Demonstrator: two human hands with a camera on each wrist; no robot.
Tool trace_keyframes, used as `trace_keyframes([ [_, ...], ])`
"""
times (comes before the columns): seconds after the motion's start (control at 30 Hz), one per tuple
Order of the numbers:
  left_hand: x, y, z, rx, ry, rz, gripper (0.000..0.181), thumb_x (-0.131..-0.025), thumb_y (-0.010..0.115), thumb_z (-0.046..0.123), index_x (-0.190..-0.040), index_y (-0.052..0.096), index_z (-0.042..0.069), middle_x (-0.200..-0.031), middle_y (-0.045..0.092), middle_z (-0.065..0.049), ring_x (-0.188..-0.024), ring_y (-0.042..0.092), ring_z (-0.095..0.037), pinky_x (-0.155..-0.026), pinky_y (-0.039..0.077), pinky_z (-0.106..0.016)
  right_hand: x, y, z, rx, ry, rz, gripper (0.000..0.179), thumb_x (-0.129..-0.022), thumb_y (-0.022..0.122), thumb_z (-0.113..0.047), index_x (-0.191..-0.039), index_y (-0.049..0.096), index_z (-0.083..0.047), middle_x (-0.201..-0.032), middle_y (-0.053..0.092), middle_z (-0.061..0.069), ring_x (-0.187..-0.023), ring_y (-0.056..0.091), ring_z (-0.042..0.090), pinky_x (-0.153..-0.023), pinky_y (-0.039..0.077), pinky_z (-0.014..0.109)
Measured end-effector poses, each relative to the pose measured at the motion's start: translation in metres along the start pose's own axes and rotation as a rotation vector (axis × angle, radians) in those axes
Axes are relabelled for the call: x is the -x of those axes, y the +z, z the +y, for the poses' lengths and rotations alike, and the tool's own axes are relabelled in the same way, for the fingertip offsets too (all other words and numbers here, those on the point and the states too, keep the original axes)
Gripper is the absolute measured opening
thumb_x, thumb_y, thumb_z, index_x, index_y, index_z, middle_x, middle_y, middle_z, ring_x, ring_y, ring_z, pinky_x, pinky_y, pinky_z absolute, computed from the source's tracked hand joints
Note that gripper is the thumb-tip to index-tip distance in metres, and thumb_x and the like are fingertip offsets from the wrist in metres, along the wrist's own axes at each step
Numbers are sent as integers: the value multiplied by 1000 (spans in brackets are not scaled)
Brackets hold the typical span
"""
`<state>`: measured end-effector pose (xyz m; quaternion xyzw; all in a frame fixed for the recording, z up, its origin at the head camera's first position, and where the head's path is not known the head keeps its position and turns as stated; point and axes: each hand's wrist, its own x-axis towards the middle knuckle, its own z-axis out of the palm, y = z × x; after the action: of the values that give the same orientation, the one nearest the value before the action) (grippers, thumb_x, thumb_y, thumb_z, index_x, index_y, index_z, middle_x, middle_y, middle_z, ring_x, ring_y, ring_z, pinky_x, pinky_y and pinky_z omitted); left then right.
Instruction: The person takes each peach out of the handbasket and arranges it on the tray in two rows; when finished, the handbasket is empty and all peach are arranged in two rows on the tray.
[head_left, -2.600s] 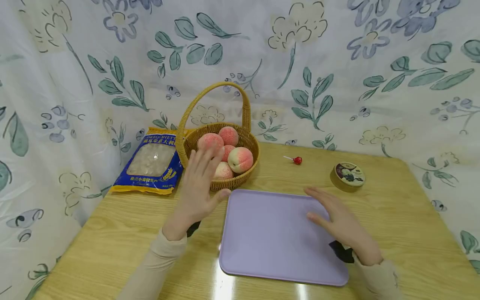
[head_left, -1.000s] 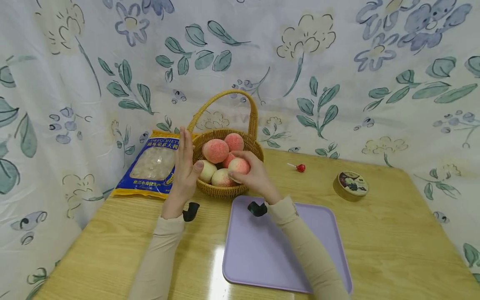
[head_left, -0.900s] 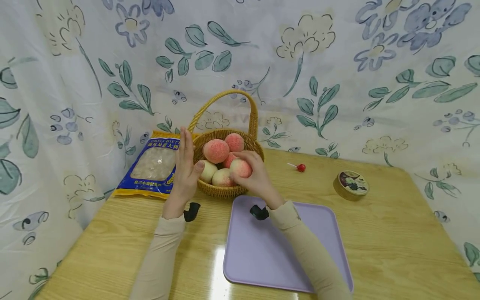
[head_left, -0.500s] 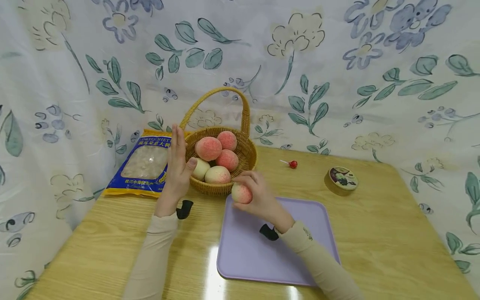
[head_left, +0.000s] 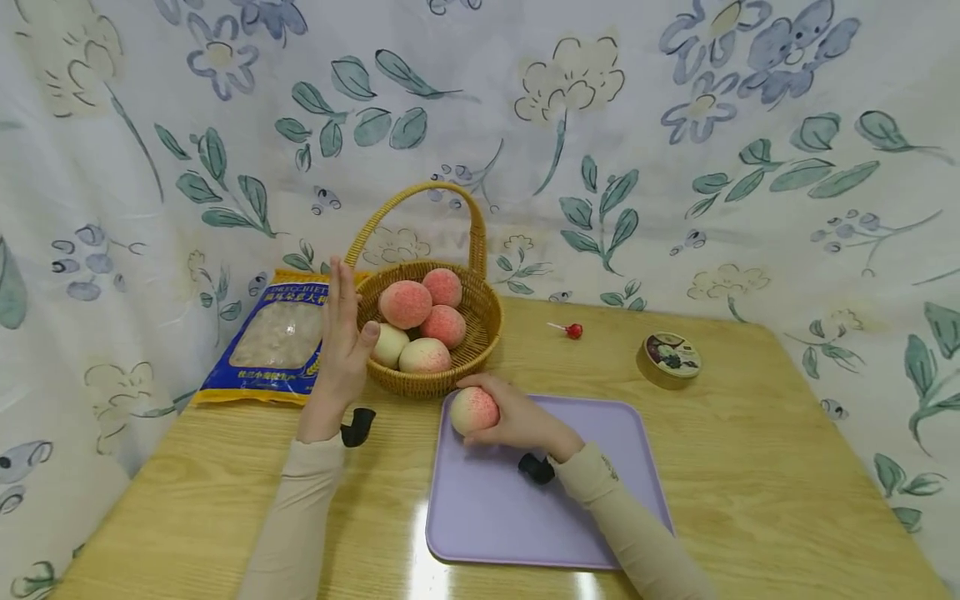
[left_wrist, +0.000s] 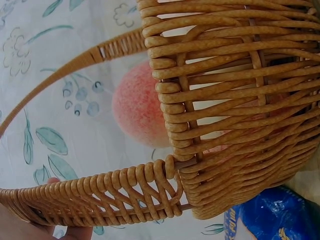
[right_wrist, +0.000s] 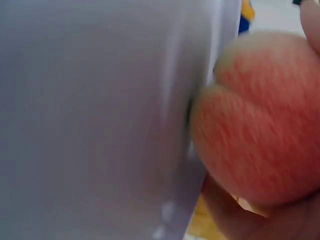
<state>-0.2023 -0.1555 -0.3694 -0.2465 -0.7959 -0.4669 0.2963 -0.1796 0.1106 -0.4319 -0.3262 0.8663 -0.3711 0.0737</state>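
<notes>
My right hand (head_left: 521,421) grips a pale pink-and-cream peach (head_left: 474,411), low over the far left corner of the lilac tray (head_left: 540,517). In the right wrist view the peach (right_wrist: 260,120) shows its crease close to the tray surface (right_wrist: 100,120). My left hand (head_left: 341,367) stands upright with straight fingers at the left side of the wicker basket (head_left: 423,385). Seen from the left wrist, its fingers (left_wrist: 77,233) lie against the basket handle (left_wrist: 100,197). Several peaches (head_left: 406,304) remain inside the basket.
A blue-and-yellow pasta bag (head_left: 273,333) lies left of the basket, partly behind the left hand. Towards the back right are a red lollipop (head_left: 573,331) and a round tin (head_left: 670,360). A floral curtain (head_left: 495,100) hangs behind the wooden table (head_left: 765,467).
The right hand reached from above the tray into the basket, took a peach and brought it down over the tray. The left hand moved to the basket's left side and stayed there.
</notes>
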Motion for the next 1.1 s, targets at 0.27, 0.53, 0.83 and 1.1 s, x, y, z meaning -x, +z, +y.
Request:
trace_keyframes([
  [0.27,2,0,2,5,-13,2,82,-96,25,68,-158,-3,22,-164,-9,-15,-152,-6,-28,-115,-5,-63,8,-8,-2,87,81,-6,65,-75,84,-19,-132,52,-17,-131,47,13,-114,52,26,-93,47,45],
  [0.53,1,0,3,8,0,-9,78,-97,25,66,-157,-3,25,-163,-9,-17,-151,0,-33,-115,-7,-64,14,-14,-9,122,133,11,69,-72,85,-13,-132,53,-18,-132,46,16,-114,53,30,-94,46,49],
  [0.83,5,-6,1,-3,4,2,79,-97,26,65,-158,-2,22,-164,-8,-16,-151,2,-37,-115,-6,-64,-2,-2,-9,166,66,-15,81,-73,87,-24,-138,40,-12,-137,44,15,-123,50,28,-101,45,45],
  [1.1,6,0,4,-10,7,2,79,-97,26,66,-158,-3,23,-164,-8,-16,-151,-2,-33,-114,-7,-65,1,-2,-9,145,44,-19,80,-73,86,-26,-135,38,-11,-132,44,15,-121,51,28,-100,46,46],
])
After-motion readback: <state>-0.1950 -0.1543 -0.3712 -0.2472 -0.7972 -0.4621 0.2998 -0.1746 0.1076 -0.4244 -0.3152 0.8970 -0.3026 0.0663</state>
